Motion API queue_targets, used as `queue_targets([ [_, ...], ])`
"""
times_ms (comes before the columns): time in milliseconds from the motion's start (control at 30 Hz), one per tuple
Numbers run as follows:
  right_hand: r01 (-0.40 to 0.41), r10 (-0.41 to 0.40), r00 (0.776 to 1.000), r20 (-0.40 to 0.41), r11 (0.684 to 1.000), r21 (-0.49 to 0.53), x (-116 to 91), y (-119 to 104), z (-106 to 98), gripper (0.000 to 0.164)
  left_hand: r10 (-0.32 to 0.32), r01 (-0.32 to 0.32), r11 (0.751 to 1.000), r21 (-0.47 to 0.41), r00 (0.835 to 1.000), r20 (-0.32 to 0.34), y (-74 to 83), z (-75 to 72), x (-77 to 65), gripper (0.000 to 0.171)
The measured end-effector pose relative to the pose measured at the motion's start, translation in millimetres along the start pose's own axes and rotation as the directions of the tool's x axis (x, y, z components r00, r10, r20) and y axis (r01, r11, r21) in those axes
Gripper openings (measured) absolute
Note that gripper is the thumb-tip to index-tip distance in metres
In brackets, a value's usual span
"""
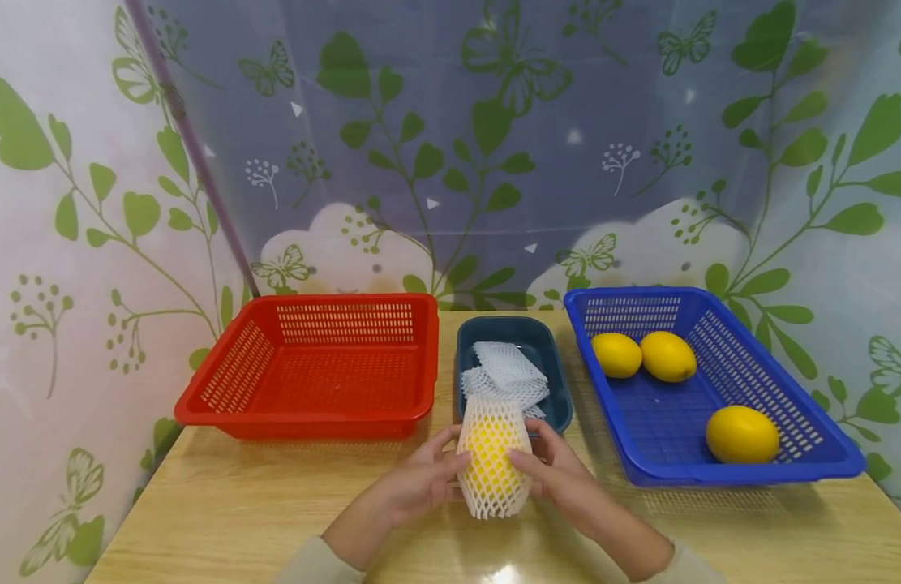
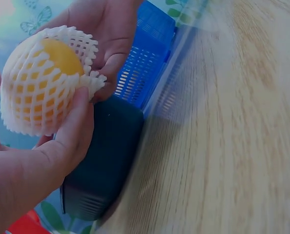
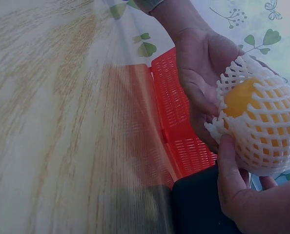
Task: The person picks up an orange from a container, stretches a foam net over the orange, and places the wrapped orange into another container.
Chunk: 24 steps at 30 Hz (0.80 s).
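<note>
A yellow lemon point(image 1: 491, 454) sits inside a white foam net sleeve point(image 1: 497, 504), held up between both hands above the table's near side. My left hand point(image 1: 419, 478) grips the sleeve from the left, and my right hand point(image 1: 564, 474) grips it from the right, thumbs on the near face. In the left wrist view the net point(image 2: 35, 97) wraps most of the fruit, while bare yellow peel point(image 2: 63, 56) shows at its open end. More folded foam nets point(image 1: 510, 369) lie in a dark teal tray point(image 1: 559, 397) just beyond the hands.
To the left stands a red basket point(image 1: 311, 420) with nothing seen inside. A blue basket point(image 1: 640, 470) at the right holds several lemons point(image 1: 742, 435). Both rest on a wooden table point(image 1: 238, 503), with a patterned curtain point(image 1: 435, 122) hanging behind.
</note>
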State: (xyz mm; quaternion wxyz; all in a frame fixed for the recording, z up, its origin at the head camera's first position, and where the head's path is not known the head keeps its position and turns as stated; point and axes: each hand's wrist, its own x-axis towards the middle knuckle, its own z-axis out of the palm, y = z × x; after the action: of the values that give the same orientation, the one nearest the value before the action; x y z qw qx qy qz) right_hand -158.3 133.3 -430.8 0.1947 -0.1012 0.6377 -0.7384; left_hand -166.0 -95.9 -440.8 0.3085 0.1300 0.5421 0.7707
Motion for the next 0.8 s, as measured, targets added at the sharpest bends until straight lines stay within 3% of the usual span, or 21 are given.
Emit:
queue_targets([
  [467, 0.017, -0.018, 1.0, -0.022, 0.999, -0.044, -0.4, 1.3, 3.9, 0.073, -0.019, 0.024, 0.995, 0.095, 0.998, -0.053, 3.8, 9.7, 1.5, 0.078],
  [633, 0.007, -0.01, 0.999, -0.041, 0.997, -0.078, 2.3, -3.3, 8.4, 0.069, 0.022, -0.006, 0.983, 0.181, 0.996, -0.086, 9.4, 15.8, 3.0, 0.078],
  [800, 0.047, -0.052, 0.998, -0.038, 0.991, -0.124, 8.3, -12.7, 18.4, 0.072, 0.1, -0.054, 0.949, 0.309, 0.986, -0.134, 21.5, 14.8, -0.4, 0.075],
])
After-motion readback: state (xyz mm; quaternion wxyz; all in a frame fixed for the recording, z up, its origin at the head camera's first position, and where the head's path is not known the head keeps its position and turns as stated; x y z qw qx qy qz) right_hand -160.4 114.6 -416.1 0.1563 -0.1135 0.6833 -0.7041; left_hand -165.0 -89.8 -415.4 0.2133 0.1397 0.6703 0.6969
